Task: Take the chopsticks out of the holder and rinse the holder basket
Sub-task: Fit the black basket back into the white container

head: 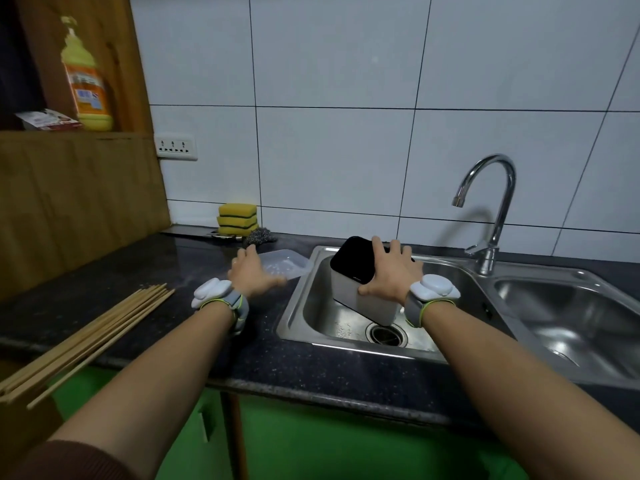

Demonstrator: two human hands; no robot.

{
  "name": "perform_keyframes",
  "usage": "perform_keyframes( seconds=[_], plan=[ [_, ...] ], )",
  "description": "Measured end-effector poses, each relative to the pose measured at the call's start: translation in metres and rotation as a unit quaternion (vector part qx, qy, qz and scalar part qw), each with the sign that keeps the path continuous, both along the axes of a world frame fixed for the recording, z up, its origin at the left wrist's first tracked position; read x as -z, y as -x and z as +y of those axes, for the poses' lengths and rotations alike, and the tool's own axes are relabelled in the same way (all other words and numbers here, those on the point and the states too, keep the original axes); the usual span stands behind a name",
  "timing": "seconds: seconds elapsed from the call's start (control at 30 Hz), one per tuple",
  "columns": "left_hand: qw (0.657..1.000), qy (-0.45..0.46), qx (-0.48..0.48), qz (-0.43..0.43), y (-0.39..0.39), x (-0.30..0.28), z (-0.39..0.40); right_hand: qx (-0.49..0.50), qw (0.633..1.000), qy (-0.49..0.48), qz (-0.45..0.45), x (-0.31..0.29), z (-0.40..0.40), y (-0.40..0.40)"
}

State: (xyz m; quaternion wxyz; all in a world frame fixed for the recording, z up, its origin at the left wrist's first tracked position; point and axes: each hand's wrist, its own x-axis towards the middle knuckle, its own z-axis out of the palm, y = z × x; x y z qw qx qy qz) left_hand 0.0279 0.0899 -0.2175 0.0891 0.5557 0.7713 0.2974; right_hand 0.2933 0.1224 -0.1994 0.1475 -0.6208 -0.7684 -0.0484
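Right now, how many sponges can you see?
3, stacked one on another at the back of the counter against the wall: top, middle, bottom. More could be hidden behind.

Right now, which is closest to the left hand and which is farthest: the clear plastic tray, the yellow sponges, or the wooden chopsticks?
From the left hand:
1. Clear plastic tray, right beside it, under its fingers.
2. Stacked yellow sponges, behind it by the wall.
3. Wooden chopsticks, far left on the counter.

stacked yellow sponges (238,219) and a steel scourer (260,235) sit at the back of the dark bench (166,271). a detergent bottle (87,77) stands on the wooden shelf (69,134). a chrome faucet (491,206) arches over the sink (346,341).
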Motion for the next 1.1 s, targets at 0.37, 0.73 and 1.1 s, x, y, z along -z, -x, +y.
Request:
perform_keyframes(
  seconds=[0.37,0.73,1.1],
  plan=[
    [0.980,-0.078,0.095,-0.156,-0.101,0.009,0.037,0.102,0.992,0.018,0.067,-0.007,0.003,-0.087],
    [0.935,-0.129,0.120,-0.310,-0.156,0.031,0.069,0.108,0.989,0.016,0.097,0.010,0.009,-0.130],
    [0.961,-0.127,0.180,-0.165,-0.173,0.039,0.084,0.106,0.982,0.020,0.156,0.022,0.014,-0.138]
  ],
)
